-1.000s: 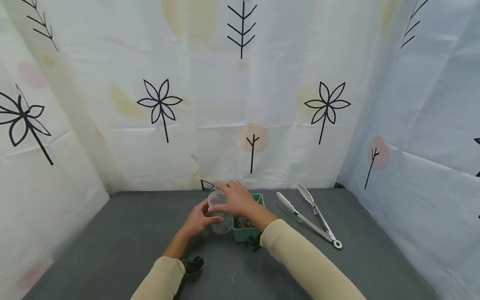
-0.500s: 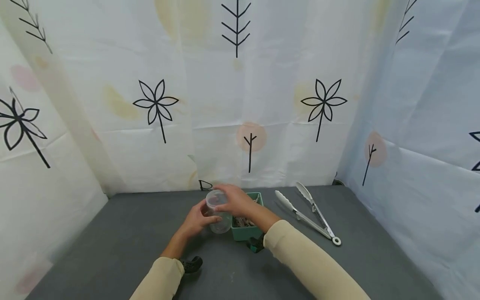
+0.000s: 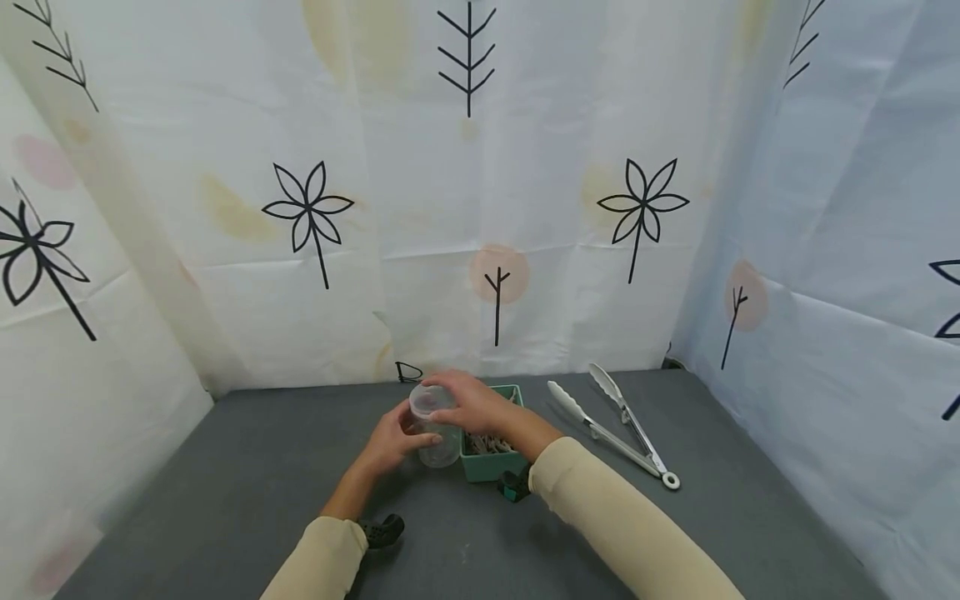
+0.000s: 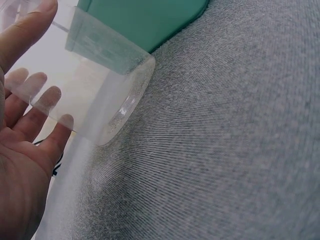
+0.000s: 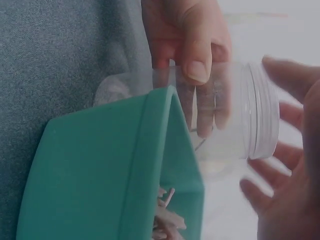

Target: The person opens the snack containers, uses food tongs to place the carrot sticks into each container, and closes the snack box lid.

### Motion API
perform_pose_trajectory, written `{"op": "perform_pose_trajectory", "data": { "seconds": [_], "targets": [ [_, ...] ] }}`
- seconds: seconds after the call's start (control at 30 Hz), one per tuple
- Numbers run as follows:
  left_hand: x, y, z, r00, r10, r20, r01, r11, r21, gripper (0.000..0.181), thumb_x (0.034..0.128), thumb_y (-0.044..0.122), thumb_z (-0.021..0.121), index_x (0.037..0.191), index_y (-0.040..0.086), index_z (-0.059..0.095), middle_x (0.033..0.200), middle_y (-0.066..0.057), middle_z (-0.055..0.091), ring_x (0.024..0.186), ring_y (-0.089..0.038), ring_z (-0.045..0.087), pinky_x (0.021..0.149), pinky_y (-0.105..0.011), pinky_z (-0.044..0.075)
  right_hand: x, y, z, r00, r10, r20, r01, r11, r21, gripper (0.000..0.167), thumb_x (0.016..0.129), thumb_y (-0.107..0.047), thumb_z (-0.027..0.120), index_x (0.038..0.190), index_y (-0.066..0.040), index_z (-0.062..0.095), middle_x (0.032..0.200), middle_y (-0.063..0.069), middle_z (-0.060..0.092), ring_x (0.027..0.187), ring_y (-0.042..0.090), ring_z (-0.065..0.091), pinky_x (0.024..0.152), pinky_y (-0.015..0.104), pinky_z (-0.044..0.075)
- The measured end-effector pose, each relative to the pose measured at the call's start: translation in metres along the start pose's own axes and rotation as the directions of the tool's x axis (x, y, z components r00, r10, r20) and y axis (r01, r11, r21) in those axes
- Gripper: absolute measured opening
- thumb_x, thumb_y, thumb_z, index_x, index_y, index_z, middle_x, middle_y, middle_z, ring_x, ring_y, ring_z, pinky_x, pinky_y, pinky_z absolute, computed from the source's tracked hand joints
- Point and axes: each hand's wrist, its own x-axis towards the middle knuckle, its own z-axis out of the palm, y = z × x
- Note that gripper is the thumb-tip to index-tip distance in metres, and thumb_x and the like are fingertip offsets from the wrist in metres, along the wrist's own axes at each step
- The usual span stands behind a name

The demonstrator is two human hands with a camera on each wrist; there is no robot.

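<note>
A clear plastic jar (image 3: 438,450) stands upright on the dark table, its translucent screw lid (image 5: 263,110) on top. My left hand (image 3: 392,440) grips the jar's body from the left, thumb in front and fingers behind, seen through the wall in the left wrist view. Over the top, my right hand (image 3: 474,404) holds the lid by its rim, with the thumb on one side and fingers on the other. No contents show inside the jar. Close on its right sits a green rectangular container (image 5: 95,170) holding thin greyish-brown pieces (image 5: 169,222), partly hidden by my right hand and wrist.
Metal tongs (image 3: 626,425) with pale scalloped tips lie spread on the right of the table (image 3: 262,483). A patterned white cloth (image 3: 420,217) hangs behind and along both sides.
Both hands stay on the jar and lid, with only a slight shift of the right hand's fingers. The whole head view has drifted a little.
</note>
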Motion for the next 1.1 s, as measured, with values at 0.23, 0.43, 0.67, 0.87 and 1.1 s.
{"op": "perform_pose_trajectory", "data": {
  "seconds": [0.23,0.43,0.67,0.87,1.1],
  "targets": [
    [0.001,0.0,0.001,1.0,-0.027,-0.011,0.027,1.0,-0.009,0.07,0.0814,0.013,0.08,0.142,0.004,0.046,0.137,-0.018,0.052,0.125,-0.036,0.05,0.097,-0.05,0.043,0.005,-0.006,0.002,0.982,0.162,-0.092,-0.176,0.968,-0.176,0.065,0.091,-0.057,0.06,0.143,-0.019,0.048,0.138,0.008,0.048,0.125,0.029,0.043,0.099,0.048,0.038],
    [0.0,0.0,0.001,1.0,-0.022,0.001,0.022,1.0,-0.007,0.071,0.0822,0.013,0.08,0.143,0.003,0.044,0.139,-0.019,0.051,0.126,-0.035,0.049,0.096,-0.049,0.044,0.011,-0.009,0.006,0.968,0.239,-0.075,-0.251,0.923,-0.293,0.077,0.083,-0.068,0.06,0.144,-0.023,0.048,0.125,0.008,0.051,0.111,0.025,0.046,0.092,0.044,0.041],
    [0.0,-0.001,0.0,1.0,0.006,-0.005,-0.006,1.0,0.004,0.072,0.0819,0.015,0.08,0.143,0.003,0.044,0.137,-0.019,0.052,0.125,-0.036,0.05,0.095,-0.05,0.044,0.012,-0.01,0.005,0.972,0.225,-0.068,-0.234,0.954,-0.188,0.071,0.083,-0.056,0.07,0.142,-0.02,0.05,0.129,0.006,0.054,0.117,0.026,0.048,0.091,0.043,0.044],
    [0.0,0.0,0.0,1.0,-0.004,0.006,0.004,1.0,-0.009,0.072,0.0822,0.012,0.08,0.143,0.002,0.043,0.138,-0.021,0.05,0.127,-0.036,0.048,0.097,-0.05,0.043,0.008,-0.007,-0.003,0.989,0.143,-0.027,-0.144,0.988,-0.047,0.066,0.085,-0.037,0.076,0.142,-0.017,0.05,0.131,0.002,0.056,0.12,0.023,0.05,0.089,0.039,0.046],
    [-0.006,0.023,0.0,0.999,-0.041,0.014,0.042,0.998,-0.04,0.073,0.0819,0.006,0.079,0.143,-0.006,0.04,0.136,-0.026,0.05,0.126,-0.041,0.048,0.097,-0.052,0.042,0.003,-0.005,-0.013,0.996,0.086,-0.019,-0.086,0.996,0.0,0.066,0.088,-0.029,0.075,0.145,-0.015,0.045,0.139,0.004,0.051,0.125,0.024,0.048,0.094,0.041,0.045]
  ]
}}
